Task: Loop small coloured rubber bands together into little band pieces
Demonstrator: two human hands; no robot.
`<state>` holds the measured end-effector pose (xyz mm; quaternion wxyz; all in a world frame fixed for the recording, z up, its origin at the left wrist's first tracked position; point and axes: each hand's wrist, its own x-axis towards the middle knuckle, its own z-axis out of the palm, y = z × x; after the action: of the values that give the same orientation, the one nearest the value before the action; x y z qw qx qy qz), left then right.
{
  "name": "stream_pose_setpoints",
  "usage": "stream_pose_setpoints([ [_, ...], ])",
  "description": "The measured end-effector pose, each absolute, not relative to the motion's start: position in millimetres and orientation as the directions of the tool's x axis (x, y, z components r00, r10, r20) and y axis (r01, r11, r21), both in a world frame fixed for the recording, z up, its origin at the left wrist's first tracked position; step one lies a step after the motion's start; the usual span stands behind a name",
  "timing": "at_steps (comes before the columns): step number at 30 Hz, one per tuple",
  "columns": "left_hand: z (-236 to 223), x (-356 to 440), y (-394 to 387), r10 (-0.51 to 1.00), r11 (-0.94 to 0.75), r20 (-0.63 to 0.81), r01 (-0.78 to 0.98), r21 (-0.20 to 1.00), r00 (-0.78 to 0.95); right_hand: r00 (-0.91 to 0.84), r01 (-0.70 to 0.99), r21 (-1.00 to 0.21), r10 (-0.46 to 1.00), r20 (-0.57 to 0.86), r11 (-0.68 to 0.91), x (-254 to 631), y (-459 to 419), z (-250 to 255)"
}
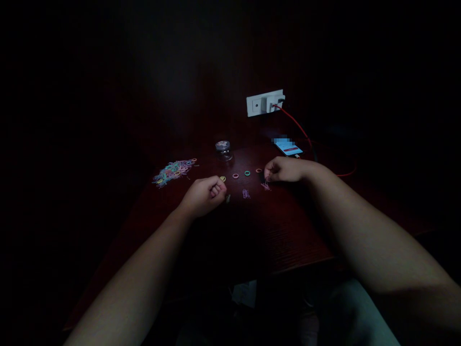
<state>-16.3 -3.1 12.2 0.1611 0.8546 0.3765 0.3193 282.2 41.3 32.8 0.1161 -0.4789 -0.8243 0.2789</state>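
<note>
My right hand (286, 169) is closed in a pinch, with a small bunch of pinkish rubber bands (265, 186) hanging from its fingertips onto the table. Curled shut, my left hand (207, 196) rests by a small olive-coloured bunch (228, 197); whatever its fingers hold is hidden. Between the hands lies a purple bunch of rubber bands (246, 193). Behind it run several small hair ties in a row: a yellow one (223, 179) beside my left hand, a pink one (235, 176), a green one (247, 173) and an orange one (259, 170) near my right fingertips.
A mixed pile of coloured bands (175, 172) lies left on the dark red table (230, 230). A clear lidded jar (224, 151) stands at the back. On the right a lit phone (288, 146) connects by a red cable (297, 122) to a wall socket (256, 105).
</note>
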Motion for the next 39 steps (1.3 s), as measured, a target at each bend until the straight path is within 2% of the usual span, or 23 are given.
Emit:
stream_pose_setpoints([
  [6, 12, -17, -3, 0.757, -0.652, 0.407, 0.551, 0.520, 0.512, -0.538, 0.695, -0.599, 0.840, -0.066, 0.398, 281, 42, 32],
  [12, 11, -18, -2, 0.748, -0.662, 0.416, 0.539, 0.521, 0.517, -0.513, 0.747, -0.528, 0.855, -0.071, 0.404, 276, 36, 38],
  [18, 12, -17, -3, 0.744, -0.666, 0.418, 0.532, 0.523, 0.521, -0.516, 0.757, -0.516, 0.851, -0.096, 0.400, 275, 39, 33],
  [25, 12, -16, -4, 0.744, -0.666, 0.425, 0.528, 0.527, 0.515, -0.528, 0.724, -0.572, 0.843, -0.099, 0.386, 272, 45, 21],
  [32, 10, -18, -2, 0.736, -0.675, 0.430, 0.525, 0.518, 0.522, -0.433, 0.803, -0.476, 0.900, -0.053, 0.359, 273, 46, 23],
  [36, 10, -18, -2, 0.741, -0.670, 0.421, 0.531, 0.519, 0.523, -0.383, 0.823, -0.467, 0.923, -0.038, 0.322, 272, 47, 23],
  [39, 11, -18, -3, 0.741, -0.670, 0.425, 0.531, 0.519, 0.520, -0.407, 0.818, -0.462, 0.912, -0.046, 0.341, 268, 46, 20],
])
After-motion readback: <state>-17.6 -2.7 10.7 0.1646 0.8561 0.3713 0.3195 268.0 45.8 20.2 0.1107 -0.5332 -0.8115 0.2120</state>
